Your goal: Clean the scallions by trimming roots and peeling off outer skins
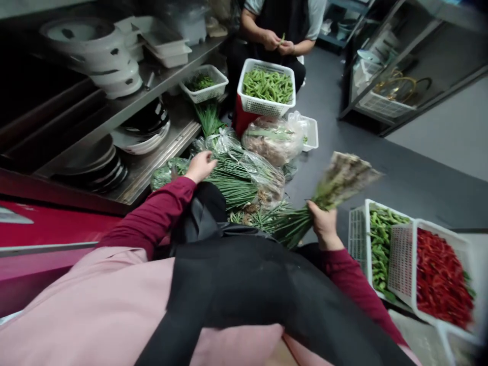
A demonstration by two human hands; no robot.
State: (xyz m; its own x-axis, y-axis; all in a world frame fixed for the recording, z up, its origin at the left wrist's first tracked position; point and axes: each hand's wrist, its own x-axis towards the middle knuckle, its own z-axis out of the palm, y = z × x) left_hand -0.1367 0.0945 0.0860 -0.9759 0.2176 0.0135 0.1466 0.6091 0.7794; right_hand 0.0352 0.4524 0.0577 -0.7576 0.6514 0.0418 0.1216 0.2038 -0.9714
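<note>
Left hand (200,166) part-open, right hand (324,223) clenched

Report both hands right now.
Left hand: fingers loosely curled; cannot tell whether holding anything.
Right hand: closed, holding a bunch of green stalks.

From my remote post I read matt cloth in the pink garment (107,300) and the maroon sleeves (152,216), and a smooth, dark, mostly matt apron (244,284), its material uncertain. The bundle of stalks (328,190) shows smooth green shafts and a rough-looking pale end, blurred. I note glossy, crinkled clear plastic in the bag (276,134); perforated white plastic in the basket (267,107); dull metal along the shelf edge (163,84); a glossy red panel (57,223); and a smooth grey floor (324,117).
</note>
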